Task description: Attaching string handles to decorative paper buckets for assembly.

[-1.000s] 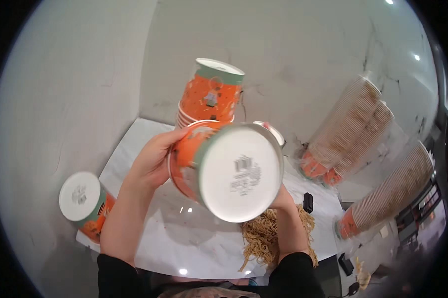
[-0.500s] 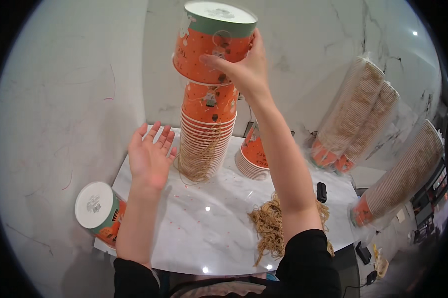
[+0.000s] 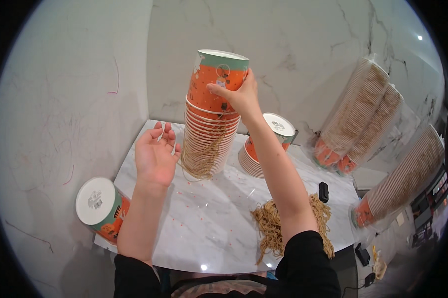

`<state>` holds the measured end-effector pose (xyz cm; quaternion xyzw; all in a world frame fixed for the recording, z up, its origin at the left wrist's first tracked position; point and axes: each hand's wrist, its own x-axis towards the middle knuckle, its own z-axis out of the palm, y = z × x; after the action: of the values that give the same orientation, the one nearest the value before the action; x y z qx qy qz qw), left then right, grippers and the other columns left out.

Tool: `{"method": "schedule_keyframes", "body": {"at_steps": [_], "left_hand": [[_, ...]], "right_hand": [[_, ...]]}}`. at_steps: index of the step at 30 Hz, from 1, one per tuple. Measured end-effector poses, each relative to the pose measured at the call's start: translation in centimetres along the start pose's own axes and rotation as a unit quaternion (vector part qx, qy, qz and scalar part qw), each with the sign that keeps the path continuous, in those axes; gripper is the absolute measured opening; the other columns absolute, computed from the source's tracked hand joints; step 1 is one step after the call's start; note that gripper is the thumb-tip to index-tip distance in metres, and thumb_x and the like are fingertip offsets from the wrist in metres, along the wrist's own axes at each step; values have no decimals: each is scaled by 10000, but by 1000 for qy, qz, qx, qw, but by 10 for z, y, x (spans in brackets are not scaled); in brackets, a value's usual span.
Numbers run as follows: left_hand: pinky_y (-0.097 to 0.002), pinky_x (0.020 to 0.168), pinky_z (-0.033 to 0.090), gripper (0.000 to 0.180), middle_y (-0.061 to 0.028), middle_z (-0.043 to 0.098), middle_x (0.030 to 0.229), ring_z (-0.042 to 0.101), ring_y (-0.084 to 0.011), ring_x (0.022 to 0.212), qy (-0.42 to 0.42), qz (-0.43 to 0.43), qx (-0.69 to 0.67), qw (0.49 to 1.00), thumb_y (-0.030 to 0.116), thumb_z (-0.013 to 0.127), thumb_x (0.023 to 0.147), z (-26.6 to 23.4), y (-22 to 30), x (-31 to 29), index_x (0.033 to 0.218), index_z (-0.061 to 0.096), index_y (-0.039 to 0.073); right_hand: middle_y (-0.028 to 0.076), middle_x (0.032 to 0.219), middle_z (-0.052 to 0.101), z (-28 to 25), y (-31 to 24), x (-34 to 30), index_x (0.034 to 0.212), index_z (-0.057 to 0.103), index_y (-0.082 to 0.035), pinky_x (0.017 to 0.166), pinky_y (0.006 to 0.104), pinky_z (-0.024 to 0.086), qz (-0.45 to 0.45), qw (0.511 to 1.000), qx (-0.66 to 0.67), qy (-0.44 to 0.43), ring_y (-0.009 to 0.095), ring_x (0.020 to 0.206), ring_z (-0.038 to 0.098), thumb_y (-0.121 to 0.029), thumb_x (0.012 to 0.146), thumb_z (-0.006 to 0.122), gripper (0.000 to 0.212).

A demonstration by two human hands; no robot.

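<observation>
Upside down on the tall stack of nested paper tubs [image 3: 199, 144] sits an orange and green paper tub [image 3: 203, 82] with a white base. My right hand [image 3: 243, 97] is closed around its right side, thumb across the front and fingers mostly hidden behind. Thin tan cords [image 3: 215, 146] hang down the stack's front right side from between the rims. My left hand [image 3: 155, 158] is held left of the stack, palm up and fingers loosely curled but apart, holding nothing.
A shorter tub stack [image 3: 252, 158] stands right of the tall one. One tub [image 3: 96, 201] sits at the table's left edge by the wall. Tan cords lie in a pile [image 3: 269, 229] under my right forearm, near a small black object [image 3: 323, 191]. Plastic-wrapped tub stacks [image 3: 355, 111] lean at the right.
My right hand has brought the tub down over the tall stack, so its rim now sits among the other rims. My left hand stays beside the stack, its fingers slightly more curled.
</observation>
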<state>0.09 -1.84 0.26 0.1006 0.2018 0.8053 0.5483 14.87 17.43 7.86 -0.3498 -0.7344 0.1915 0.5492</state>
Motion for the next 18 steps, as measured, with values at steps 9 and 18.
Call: {"method": "schedule_keyframes", "body": {"at_steps": [9, 18], "left_hand": [[-364, 885, 420, 209, 8, 601, 1105, 568, -118, 955, 1, -18, -10, 1000, 120, 579, 899, -6, -3, 5, 1103, 545, 147], [-360, 865, 428, 234, -5, 592, 1126, 572, -113, 930, 1, -28, 3, 1000, 109, 582, 903, -3, -10, 7, 1131, 535, 134]], "right_hand": [[281, 1441, 428, -28, 30, -27, 1500, 302, 32, 1131, 459, 360, -63, 992, 29, 103, 401, 1324, 447, -478, 765, 845, 1046], [127, 1066, 687, -130, 113, -97, 1040, 750, -62, 921, 453, 490, -83, 949, -303, 14, 351, 1065, 610, -132, 783, 781, 268]]}}
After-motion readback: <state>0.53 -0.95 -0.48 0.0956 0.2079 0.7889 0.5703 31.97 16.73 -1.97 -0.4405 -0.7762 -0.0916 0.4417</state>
